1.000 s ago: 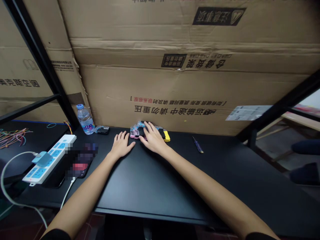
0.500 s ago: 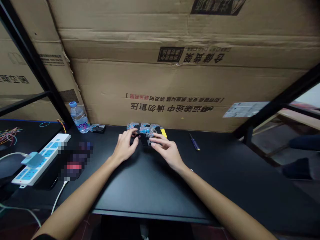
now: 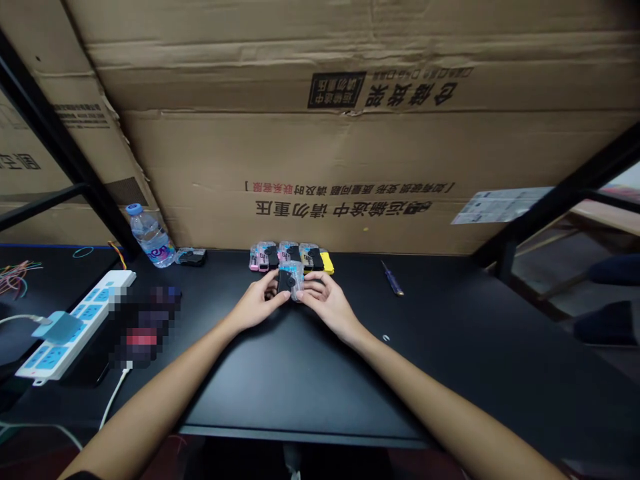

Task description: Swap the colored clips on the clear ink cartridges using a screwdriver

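Cardboard fills the whole back of the view, a stack of big flattened cartons (image 3: 350, 153) leaning behind the black desk (image 3: 450, 373), printing upside down. On the desk's left lie a white power strip (image 3: 75, 327) and a water bottle (image 3: 150, 237); over to the right, a small screwdriver (image 3: 393, 279). Centre stage now: a row of small cartridges (image 3: 293, 255) in clear packets sits against the cardboard, pink, black and yellow bits showing, and one cartridge (image 3: 291, 281) is out of that row, just in front of it. Left hand (image 3: 257, 303) and right hand (image 3: 327, 303) meet on it, fingertips curled in and pinching it from either side. So one piece is picked out and in hand, its clear wrap seemingly on, the rest untouched in line. Held roughly upright, long axis running away from the person, blue end toward the cartons as far as I can tell.
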Motion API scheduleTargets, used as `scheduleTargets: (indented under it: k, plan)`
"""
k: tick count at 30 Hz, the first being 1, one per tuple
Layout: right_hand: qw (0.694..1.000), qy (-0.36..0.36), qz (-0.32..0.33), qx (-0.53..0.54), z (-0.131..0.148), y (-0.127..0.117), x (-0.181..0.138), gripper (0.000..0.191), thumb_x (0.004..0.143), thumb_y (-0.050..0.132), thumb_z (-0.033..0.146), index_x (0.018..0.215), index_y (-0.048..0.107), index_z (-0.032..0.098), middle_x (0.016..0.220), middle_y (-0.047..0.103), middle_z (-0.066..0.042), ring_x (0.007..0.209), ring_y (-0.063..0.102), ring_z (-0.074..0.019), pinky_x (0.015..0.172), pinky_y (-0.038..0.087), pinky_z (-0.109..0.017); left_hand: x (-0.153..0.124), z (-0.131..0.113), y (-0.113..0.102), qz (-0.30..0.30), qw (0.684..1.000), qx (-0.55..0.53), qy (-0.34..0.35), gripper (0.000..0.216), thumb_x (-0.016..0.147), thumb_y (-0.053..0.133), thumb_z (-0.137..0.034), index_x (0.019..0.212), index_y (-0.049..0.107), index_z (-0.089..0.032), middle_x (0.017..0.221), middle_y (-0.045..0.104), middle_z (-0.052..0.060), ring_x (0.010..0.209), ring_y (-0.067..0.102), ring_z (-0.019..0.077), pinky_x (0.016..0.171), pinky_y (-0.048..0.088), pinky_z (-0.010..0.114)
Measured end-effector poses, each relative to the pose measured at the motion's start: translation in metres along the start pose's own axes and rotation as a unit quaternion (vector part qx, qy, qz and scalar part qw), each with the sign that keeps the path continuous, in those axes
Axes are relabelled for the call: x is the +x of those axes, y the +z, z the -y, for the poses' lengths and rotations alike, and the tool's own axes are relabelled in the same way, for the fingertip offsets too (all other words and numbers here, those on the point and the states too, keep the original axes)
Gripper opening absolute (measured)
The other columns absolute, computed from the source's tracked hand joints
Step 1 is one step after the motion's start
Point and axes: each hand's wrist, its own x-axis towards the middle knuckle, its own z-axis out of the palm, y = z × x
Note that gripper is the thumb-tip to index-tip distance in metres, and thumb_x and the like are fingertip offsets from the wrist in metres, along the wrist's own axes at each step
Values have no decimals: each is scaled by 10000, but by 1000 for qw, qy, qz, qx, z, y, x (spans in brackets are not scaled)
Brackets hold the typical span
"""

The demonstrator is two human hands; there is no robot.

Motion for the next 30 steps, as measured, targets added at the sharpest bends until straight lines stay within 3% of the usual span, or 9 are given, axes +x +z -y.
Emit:
scheduleTargets:
  k: [10,18,22,26,28,30]
  plan:
    - [998,-27,-45,-24,13,-11,3,408,815,850,455,1120,762,199,1014,800,-77,864,734,-214,793,622,-362,2,-7,-18,-25,1000,-6,-1,552,964,669,-453,1435,594,-176,913,741,49,820,698,201,840,562,351]
    - [998,-16,-55,2,12,-11,2,370,827,838,442,1084,825,176,947,796,-65,701,671,-159,710,596,-331,2,-10,-19,-4,1000,12,10,434,1034,563,-440,1369,646,-177,861,711,30,789,664,194,794,558,332]
    - [996,40,-34,75,15,-9,-2,363,828,857,432,1060,834,154,980,816,-104,702,692,-155,680,610,-307,0,-14,-20,-8,993,89,75,388,1081,445,-329,1393,639,-205,1139,731,83,909,673,198,860,567,347]
    - [989,104,-18,101,19,-9,-5,291,845,858,389,1016,839,154,992,835,-118,755,759,-163,727,648,-272,-4,-19,-19,17,970,181,162,498,1008,631,-287,1502,579,-266,1518,566,128,1215,655,248,1056,542,401]
    - [988,126,2,94,18,-9,-5,289,854,854,393,1003,832,147,991,839,-129,772,782,-172,725,656,-260,-5,-20,-18,28,960,204,188,474,987,702,-322,1453,629,-279,1526,567,120,1332,616,269,1138,499,412]
    - [988,138,30,56,15,-10,-5,351,881,827,451,1031,819,133,934,836,-142,730,786,-188,684,658,-273,-6,-22,-16,40,958,208,192,385,998,712,-365,1371,686,-272,1411,661,105,1287,654,257,1124,503,392]
